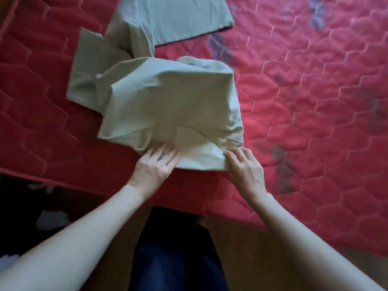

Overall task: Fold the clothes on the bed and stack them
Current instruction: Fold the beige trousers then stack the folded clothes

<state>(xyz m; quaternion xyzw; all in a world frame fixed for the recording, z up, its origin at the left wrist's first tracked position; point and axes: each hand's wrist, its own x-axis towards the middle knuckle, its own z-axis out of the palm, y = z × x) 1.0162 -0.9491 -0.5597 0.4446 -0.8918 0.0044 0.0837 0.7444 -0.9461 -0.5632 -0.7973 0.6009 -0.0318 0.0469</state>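
- Here we are over the red quilted bed cover (315,101) with its hexagon stitching; a pale sage-green cotton garment (168,106) lies on it, half folded, its bulk bunched into a rough block just beyond both hands
- Left hand (154,168) lies flat on the garment's near-left edge, fingers spread and straight, pressing cloth to the cover; it holds nothing
- Right hand (246,171) sits at the garment's near-right corner; its fingertips are bent onto the hem, but whether they pinch the cloth or merely press it, I cannot tell
- The garment's long axis runs away from the person, up and slightly left; a loose flap (88,80) sticks out on the garment's far-left side, and a flat stretch (178,17) trails off beyond the block towards the top of the view
- Both hands touch the near edge, about equally close; the unfolded length lies straight ahead of them, so the next fold, I judge, runs along that axis, near edge towards far
- The left hand is nearer that stray flap; it looks the likelier one to tuck it in
- No finished stack shows yet; the folding seems at an early stage
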